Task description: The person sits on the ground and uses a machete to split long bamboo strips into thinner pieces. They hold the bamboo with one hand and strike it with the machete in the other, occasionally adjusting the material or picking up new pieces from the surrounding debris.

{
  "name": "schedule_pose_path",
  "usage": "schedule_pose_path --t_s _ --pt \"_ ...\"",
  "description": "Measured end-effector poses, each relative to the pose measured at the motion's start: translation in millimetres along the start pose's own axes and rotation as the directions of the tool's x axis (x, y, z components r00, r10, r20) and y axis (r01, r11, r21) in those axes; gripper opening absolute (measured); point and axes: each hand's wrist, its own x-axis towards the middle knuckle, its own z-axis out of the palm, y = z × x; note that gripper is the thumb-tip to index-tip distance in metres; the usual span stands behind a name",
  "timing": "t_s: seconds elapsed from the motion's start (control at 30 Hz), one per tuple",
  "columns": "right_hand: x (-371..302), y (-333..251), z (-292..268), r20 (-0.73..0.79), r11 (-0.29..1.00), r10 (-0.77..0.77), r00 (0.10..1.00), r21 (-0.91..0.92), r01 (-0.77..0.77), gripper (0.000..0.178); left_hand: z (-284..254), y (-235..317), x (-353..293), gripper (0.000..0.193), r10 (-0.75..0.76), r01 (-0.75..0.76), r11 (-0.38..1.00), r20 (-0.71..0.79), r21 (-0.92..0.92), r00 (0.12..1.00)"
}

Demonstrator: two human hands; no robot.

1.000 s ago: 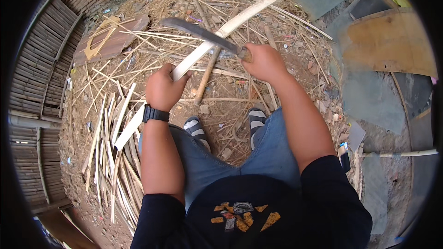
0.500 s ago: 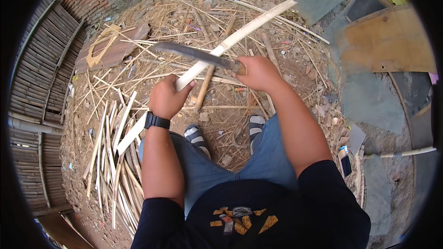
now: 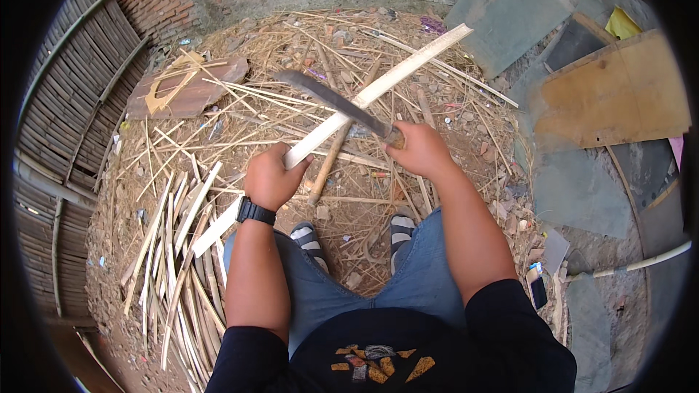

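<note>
Left hand (image 3: 271,178) grips a long pale bamboo slat (image 3: 378,87) slanting over the littered ground (image 3: 349,218); right hand (image 3: 421,149) is clenched on a dark curved machete (image 3: 331,100) crossing it, by a yellow scrap (image 3: 625,23) at the ground's far-right edge

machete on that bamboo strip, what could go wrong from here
The machete blade lies on the bamboo strip just above the left hand gripping it; a slip down the strip could reach those fingers. The right hand swings over feet in open sandals, and loose splints litter the ground, so footing may shift.
</note>
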Motion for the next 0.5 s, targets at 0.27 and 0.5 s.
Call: schedule_pose_path --t_s 0.27,0.5 --pt "19 25 -3 0.003 0.991 0.075 0.997 0.113 -0.075 0.034 -5 -6 -1 0.044 0.022 -0.026 0.995 0.041 0.097 0.999" --pt "14 17 4 0.001 0.988 0.125 0.992 0.094 -0.125 0.043 -2 2 -1 0.041 0.001 -0.002 0.998 0.021 0.056 1.000"
